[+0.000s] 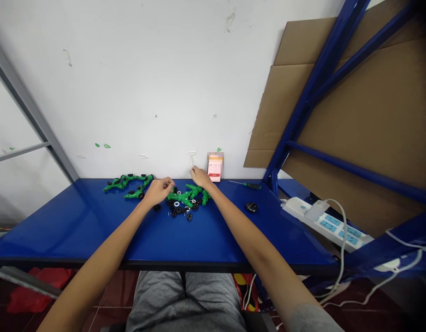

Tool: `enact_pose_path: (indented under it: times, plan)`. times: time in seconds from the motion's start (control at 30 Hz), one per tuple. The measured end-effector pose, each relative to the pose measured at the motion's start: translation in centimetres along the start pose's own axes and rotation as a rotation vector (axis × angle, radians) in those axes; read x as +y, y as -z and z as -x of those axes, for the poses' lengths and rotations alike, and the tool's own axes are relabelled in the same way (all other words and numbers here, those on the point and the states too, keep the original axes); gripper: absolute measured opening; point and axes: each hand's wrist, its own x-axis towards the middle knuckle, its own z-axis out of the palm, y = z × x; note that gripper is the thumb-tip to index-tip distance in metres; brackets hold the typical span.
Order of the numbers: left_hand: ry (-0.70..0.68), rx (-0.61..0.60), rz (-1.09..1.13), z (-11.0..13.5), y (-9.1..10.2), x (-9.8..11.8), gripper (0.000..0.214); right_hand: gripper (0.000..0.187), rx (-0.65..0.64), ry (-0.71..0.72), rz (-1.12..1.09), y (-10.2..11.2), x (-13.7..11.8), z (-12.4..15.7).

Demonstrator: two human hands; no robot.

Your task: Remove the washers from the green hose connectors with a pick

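Both my arms reach out over a blue table (95,230). My left hand (159,189) is curled shut just left of a pile of green plastic hose fittings (189,194) and small black and white rings (180,210); what its fingers hold is hidden. My right hand (200,176) hovers at the back of the pile, pinching a thin light-coloured stick (192,160) that points upward.
More green fittings (128,183) lie at the back left. A green-handled screwdriver (245,184), a black round part (251,207) and a pink card (215,167) against the wall sit to the right. A white power strip (328,222), blue rack struts and cardboard stand far right.
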Motion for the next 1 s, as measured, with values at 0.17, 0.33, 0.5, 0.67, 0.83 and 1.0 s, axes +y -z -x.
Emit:
enact_pose_path:
  times: [0.17,0.33,0.5,0.67,0.83,1.0]
  plan:
    - [-0.003,-0.008,0.002,0.06,0.07,0.15,0.024,0.034,-0.01,0.008,-0.012,-0.13,0.16,0.08]
    - [0.0,-0.003,-0.002,0.04,0.03,-0.05,0.024,0.036,-0.002,0.002,-0.022,0.13,-0.07,0.2]
    - [-0.001,-0.001,-0.001,-0.02,0.01,-0.16,0.023,0.034,-0.003,-0.001,-0.02,0.31,-0.2,0.2]
    - [0.004,-0.002,0.012,-0.03,0.03,-0.01,0.021,0.034,-0.001,-0.003,-0.007,0.37,-0.13,0.31]
    - [0.004,-0.007,0.012,-0.04,0.0,-0.04,0.022,0.032,0.003,0.003,0.008,0.58,-0.27,0.49]
    - [0.001,0.0,0.006,-0.1,-0.03,-0.24,0.023,0.03,0.004,0.012,0.018,0.71,-0.5,0.51]
